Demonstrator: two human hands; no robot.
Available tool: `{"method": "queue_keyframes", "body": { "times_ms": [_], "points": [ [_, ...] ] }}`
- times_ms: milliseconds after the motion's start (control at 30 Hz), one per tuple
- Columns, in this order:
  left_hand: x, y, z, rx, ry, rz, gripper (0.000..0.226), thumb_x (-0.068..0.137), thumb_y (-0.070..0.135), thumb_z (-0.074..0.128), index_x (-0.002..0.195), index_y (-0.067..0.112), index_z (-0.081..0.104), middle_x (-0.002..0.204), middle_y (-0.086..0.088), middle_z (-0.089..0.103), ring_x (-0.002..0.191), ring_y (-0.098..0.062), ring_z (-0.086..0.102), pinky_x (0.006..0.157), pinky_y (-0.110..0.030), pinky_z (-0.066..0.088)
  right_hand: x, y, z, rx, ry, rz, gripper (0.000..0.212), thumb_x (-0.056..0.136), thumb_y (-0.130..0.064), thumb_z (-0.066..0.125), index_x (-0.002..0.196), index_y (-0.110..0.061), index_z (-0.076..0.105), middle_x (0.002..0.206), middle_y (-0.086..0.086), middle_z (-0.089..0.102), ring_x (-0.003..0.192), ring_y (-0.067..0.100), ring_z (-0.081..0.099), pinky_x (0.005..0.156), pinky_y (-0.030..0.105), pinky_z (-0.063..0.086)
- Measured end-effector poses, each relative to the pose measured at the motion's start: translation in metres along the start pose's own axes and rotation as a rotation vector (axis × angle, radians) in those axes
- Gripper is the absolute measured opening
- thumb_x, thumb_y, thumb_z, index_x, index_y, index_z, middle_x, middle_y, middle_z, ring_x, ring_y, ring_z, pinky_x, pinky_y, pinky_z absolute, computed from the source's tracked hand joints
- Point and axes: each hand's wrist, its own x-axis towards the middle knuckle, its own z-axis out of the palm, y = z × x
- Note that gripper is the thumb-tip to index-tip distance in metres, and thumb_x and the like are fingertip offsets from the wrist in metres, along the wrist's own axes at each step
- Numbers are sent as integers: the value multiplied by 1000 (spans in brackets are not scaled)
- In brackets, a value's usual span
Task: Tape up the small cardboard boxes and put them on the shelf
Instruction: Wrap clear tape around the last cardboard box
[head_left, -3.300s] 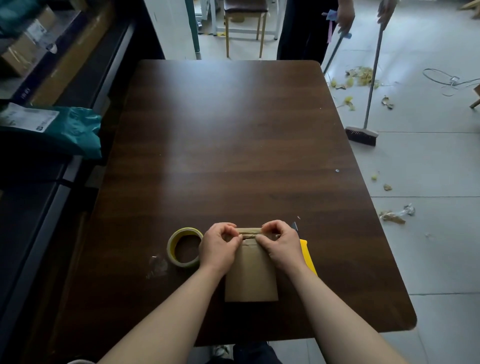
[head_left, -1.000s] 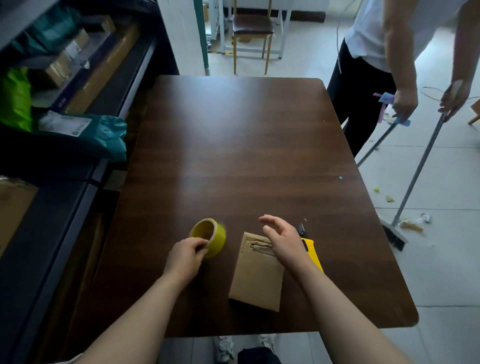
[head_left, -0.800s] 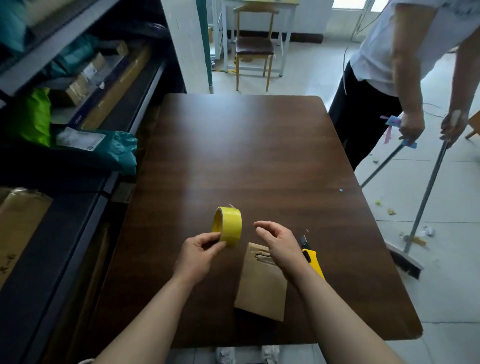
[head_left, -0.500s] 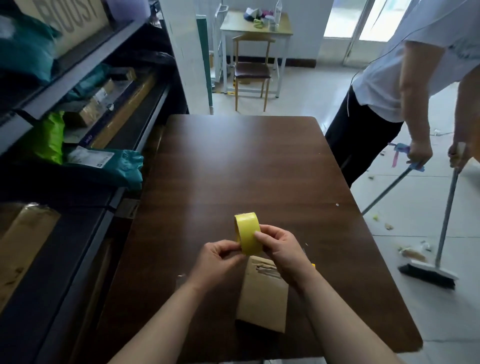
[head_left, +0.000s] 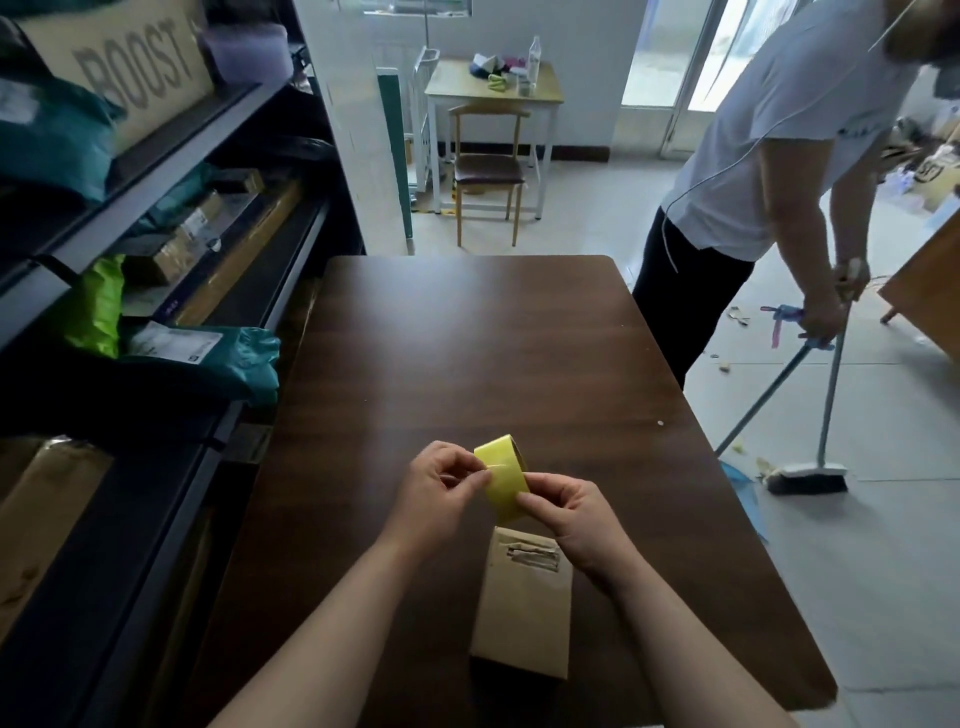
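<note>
- Yellow tape roll is held up over the table, with its flat band turned to the camera.
- Left hand pinches the roll at its left edge between thumb and fingertips.
- Right hand grips the lower right edge of the roll with thumb and forefinger.
- Just below both grips, the small cardboard box lies flat on the table; it is plain brown, and its end flap nearest the hands looks torn and not taped.
- Left of the grips, the shelf holds teal mailer bags, a green bag and brown cartons.
</note>
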Motion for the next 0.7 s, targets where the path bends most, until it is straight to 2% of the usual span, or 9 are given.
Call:
{"method": "queue_keyframes", "body": {
  "times_ms": [100,200,367,467,567,700],
  "points": [
    [-5,-3,2,26,-47,97,7,80,4,74,78,10,70,90,0,59,82,-4,59,74,-14,50,3,-1,-2,-105,34,-18,23,89,-9,65,110,-19,68,99,-6,72,94,8,67,83,21,54],
    [-12,-4,8,10,-81,121,7,79,4,75,78,10,72,90,0,62,84,-4,61,75,-16,51,4,-2,-5,-203,81,-37,27,90,-12,66,116,-13,68,98,-9,71,94,4,66,84,21,54],
    [-17,-2,5,-228,-61,-75,15,81,8,74,94,13,76,86,2,75,82,-8,71,72,-20,54,3,-2,-10,-285,122,-108,23,89,-12,67,109,-23,71,97,-12,71,94,5,68,88,27,55],
    [-18,-3,9,-215,47,-79,16,82,12,73,98,13,76,86,2,76,82,-10,72,75,-27,58,2,-4,-6,-346,136,-142,26,90,-14,66,116,-18,69,95,-18,68,92,0,66,85,19,53],
    [-19,-8,14,-182,184,-84,13,86,12,70,97,17,75,84,2,76,79,-12,72,75,-34,60,3,-9,0,-401,158,-183,28,90,-16,66,118,-18,68,98,-15,67,91,-1,64,81,12,50],
    [-18,-16,15,-125,262,-54,11,88,20,69,96,25,75,83,6,75,80,-10,72,74,-36,60,6,-12,1,-495,161,-222,29,89,-19,68,117,-19,70,105,-6,72,94,5,66,86,22,53]
  ]
}}
